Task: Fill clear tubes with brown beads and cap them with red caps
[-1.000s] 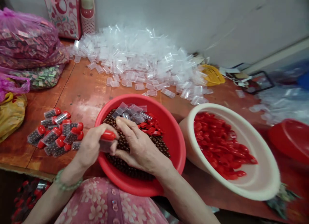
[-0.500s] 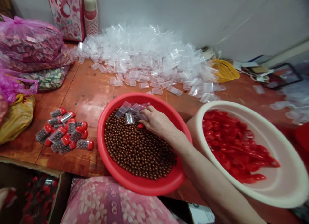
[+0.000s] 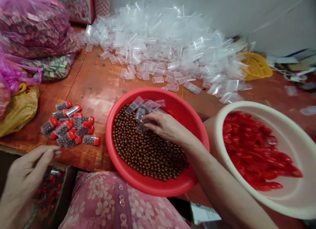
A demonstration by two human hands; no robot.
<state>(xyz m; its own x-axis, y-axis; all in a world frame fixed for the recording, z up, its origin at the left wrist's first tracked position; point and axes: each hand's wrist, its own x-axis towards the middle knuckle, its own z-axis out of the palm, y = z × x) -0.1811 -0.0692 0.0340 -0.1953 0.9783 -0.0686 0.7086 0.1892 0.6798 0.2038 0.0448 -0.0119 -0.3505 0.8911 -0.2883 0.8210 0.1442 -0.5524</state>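
My right hand (image 3: 165,125) is over a red basin (image 3: 197,133) of shiny brown beads (image 3: 148,150), its fingers closed on a clear plastic tube (image 3: 141,127). Other clear tubes (image 3: 150,104) lie on the beads beside my fingertips. My left hand (image 3: 32,171) is at the lower left above a carton, thumb and fingers pressed together; nothing can be made out between them. Just beyond it, on the table, sits a pile of bead-filled tubes with red caps (image 3: 65,127).
A white basin (image 3: 217,133) with red caps (image 3: 254,153) stands at the right. Clear tubes (image 3: 168,47) are heaped at the back by a yellow basket (image 3: 256,66). Full bags (image 3: 37,28) are at the left. The carton (image 3: 64,189) holds red-capped tubes.
My left hand has risen from inside the carton toward the table edge. My right hand now has a tube at its fingertips; the red cap seen beside them is gone from view. The camera view has shifted.
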